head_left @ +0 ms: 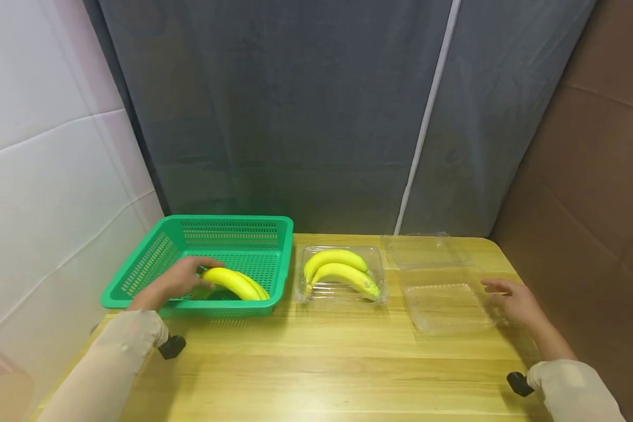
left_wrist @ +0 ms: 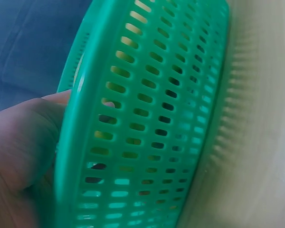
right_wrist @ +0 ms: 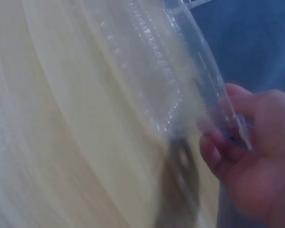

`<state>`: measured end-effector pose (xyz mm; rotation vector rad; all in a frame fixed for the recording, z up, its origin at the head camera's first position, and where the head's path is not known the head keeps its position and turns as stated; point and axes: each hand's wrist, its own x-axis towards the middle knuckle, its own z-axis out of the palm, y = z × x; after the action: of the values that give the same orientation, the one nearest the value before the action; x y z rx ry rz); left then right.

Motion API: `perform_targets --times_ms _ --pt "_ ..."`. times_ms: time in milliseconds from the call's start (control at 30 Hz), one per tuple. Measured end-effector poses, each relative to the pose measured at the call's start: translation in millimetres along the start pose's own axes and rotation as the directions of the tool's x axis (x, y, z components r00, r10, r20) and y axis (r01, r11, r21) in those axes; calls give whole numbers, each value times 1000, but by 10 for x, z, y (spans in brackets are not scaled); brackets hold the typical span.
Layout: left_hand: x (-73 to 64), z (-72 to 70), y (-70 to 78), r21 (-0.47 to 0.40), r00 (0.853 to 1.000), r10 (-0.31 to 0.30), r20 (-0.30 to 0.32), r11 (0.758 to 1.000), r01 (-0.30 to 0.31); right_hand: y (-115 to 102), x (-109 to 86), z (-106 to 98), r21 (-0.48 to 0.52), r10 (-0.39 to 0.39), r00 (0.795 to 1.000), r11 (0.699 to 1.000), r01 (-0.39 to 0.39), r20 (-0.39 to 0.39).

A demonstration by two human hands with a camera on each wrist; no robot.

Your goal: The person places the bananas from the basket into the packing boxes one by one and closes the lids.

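Note:
A green plastic basket [head_left: 229, 233] stands at the left of the table. My left hand [head_left: 186, 276] reaches over its near side and grips the left end of yellow bananas [head_left: 234, 284] lying inside. The basket's slotted wall [left_wrist: 147, 109] hides most of those fingers in the left wrist view. At the right, my right hand [head_left: 518, 302] pinches the edge of an open clear plastic clamshell box [head_left: 448, 308]. Up close in the right wrist view, thumb and fingers stand on either side of the clear rim [right_wrist: 235, 116].
Between the hands sits another clear clamshell box [head_left: 382, 278] with two bananas [head_left: 340, 256] in it. The wooden table [head_left: 316, 369] meets a grey curtain [head_left: 295, 117] at the back. A white panel [head_left: 47, 176] stands left, a brown one [head_left: 601, 176] right.

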<state>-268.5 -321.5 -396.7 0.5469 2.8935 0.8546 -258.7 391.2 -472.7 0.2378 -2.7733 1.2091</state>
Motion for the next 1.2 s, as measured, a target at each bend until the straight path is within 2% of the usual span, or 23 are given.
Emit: perform_targets --times_ms 167,267,333,433,500,600,667,833,967,1200 --pt "-4 -64 41 30 999 -36 -19 999 37 50 -22 54 175 72 997 982 -68 -16" --pt "11 -98 56 45 998 -46 -48 998 48 89 -44 110 281 102 994 955 -89 -31" --pt "17 -110 60 51 996 -46 -72 997 50 109 -59 140 373 113 993 923 -98 -18" --pt "21 -117 42 72 993 -37 -113 996 46 114 -81 189 547 124 992 829 -114 18" --pt "17 -121 39 90 990 -36 -134 995 49 112 -90 229 651 124 992 750 -117 36" --pt "12 -126 37 110 986 -32 -164 993 50 114 -99 296 728 87 996 680 -87 38" --pt "12 -134 42 105 983 -26 -184 993 46 108 -98 335 743 56 998 667 -57 27" --pt "10 -168 73 70 970 -30 -242 996 49 79 -82 407 732 8 1000 681 -15 14" --pt "15 -201 108 63 957 -42 -287 996 62 68 -71 438 731 -1 1000 682 -17 25" --pt "29 -236 217 36 937 -68 -342 996 85 82 -65 467 687 -38 997 726 -22 72"
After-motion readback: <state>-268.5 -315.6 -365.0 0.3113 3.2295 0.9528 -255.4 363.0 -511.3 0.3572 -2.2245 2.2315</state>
